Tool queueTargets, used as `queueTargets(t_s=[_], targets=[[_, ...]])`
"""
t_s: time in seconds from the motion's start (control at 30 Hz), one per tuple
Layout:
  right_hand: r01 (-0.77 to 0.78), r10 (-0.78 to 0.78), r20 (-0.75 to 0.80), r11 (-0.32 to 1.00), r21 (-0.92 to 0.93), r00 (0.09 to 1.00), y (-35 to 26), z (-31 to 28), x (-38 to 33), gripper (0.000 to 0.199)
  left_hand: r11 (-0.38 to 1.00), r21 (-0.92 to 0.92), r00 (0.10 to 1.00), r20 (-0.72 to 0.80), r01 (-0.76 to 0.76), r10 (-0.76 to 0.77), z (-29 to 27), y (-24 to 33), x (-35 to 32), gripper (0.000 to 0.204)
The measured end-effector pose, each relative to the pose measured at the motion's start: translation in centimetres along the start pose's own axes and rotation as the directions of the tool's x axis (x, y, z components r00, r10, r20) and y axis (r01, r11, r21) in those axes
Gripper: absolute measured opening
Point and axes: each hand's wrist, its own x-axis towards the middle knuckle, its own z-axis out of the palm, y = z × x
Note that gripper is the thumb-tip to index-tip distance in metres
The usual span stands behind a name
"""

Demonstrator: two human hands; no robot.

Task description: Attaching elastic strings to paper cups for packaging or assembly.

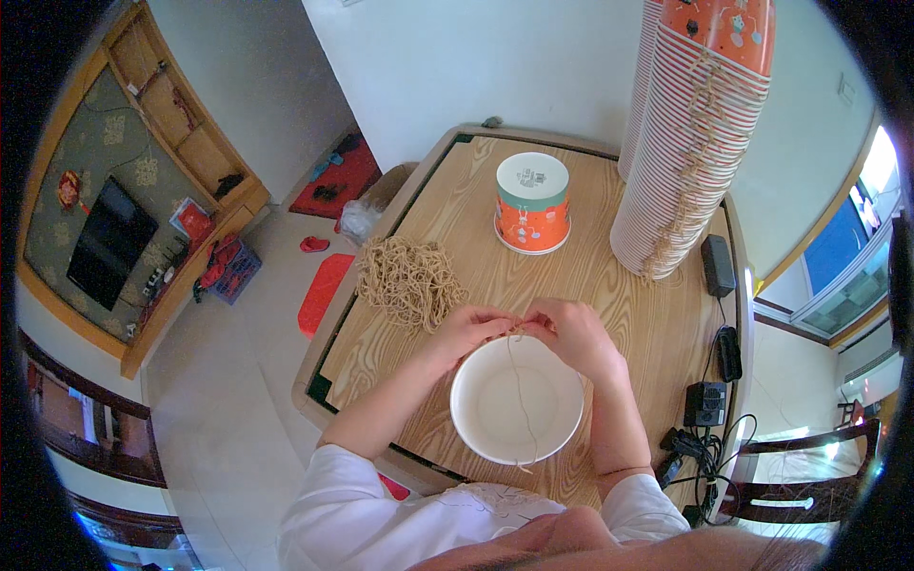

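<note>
A white paper bucket [495, 419] stands mouth up near the table's front edge. Across its opening runs a thin tan string [519, 381], its near end hanging at the near rim. At the far rim my left hand [474, 328] and my right hand [571, 333] meet, both with fingers pinched on the string's far end. The fingertips partly hide what they grip. Just left of my left hand lies a loose heap of tan strings [409, 281]. Beyond my hands an orange and green paper bucket [533, 214] rests upside down on the wooden table [457, 181].
Tall stacks of nested paper buckets [690, 143] rise at the table's far right, tan strings hanging down one side. Black power adapters [706, 404] and tangled cables [700, 457] lie along the right edge. A red stool [326, 295] is beside the table's left edge. A dark chair [800, 500] stands at right.
</note>
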Motion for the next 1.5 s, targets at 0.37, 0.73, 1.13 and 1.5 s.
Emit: queueTargets(t_s=[0.37,0.73,1.13,1.5], targets=[[0.008,-0.007,-0.007,1.000,0.004,1.000,0.2,0.2,0.2,0.015,0.909,0.397,0.990,-0.009,-0.123,0.138,0.1,1.0,0.9,0.016],[-0.017,0.014,0.042,0.997,0.076,0.999,0.7,-0.1,0.6,0.019,0.822,0.506,0.965,0.145,-0.262,0.219,-0.7,1.1,1.6,0.012],[0.017,-0.018,0.004,0.995,0.102,1.000,0.7,0.1,0.5,0.016,0.983,0.122,0.991,0.031,-0.136,0.133,-2.2,-0.6,2.6,0.011],[0.041,-0.050,0.117,0.996,0.078,0.992,0.5,0.0,0.3,0.014,0.963,-0.269,0.999,0.013,-0.026,0.031,-3.7,-0.3,2.4,0.009]])
